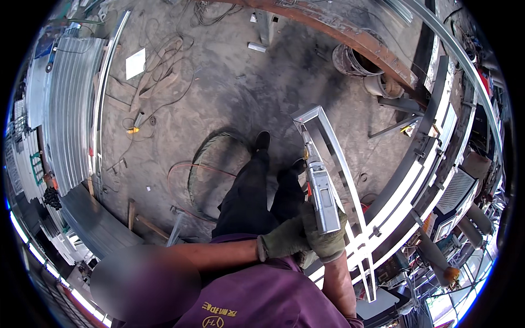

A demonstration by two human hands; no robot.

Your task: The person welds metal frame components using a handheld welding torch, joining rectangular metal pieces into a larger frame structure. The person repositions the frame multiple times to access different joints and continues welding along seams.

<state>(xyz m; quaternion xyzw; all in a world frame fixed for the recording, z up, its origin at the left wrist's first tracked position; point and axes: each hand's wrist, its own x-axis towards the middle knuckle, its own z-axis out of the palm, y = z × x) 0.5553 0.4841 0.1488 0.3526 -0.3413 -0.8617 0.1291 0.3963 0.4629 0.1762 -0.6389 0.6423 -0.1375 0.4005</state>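
My right hand, in a grey-green work glove, is closed around the rear of a silver handheld welding gun. The gun's thin nozzle points away from me, its tip at or close to the mitred corner of a long narrow metal frame; whether it touches I cannot tell. My left hand, gloved alike, comes in from the left and meets the right hand below the gun. Its fingers are hidden there. The frame slants from the corner down past my right forearm.
Long metal beams form a bench on the right. Buckets stand under a rusty curved beam. Cables and a hose loop lie by my feet. Corrugated sheets are stacked left, near a white sheet.
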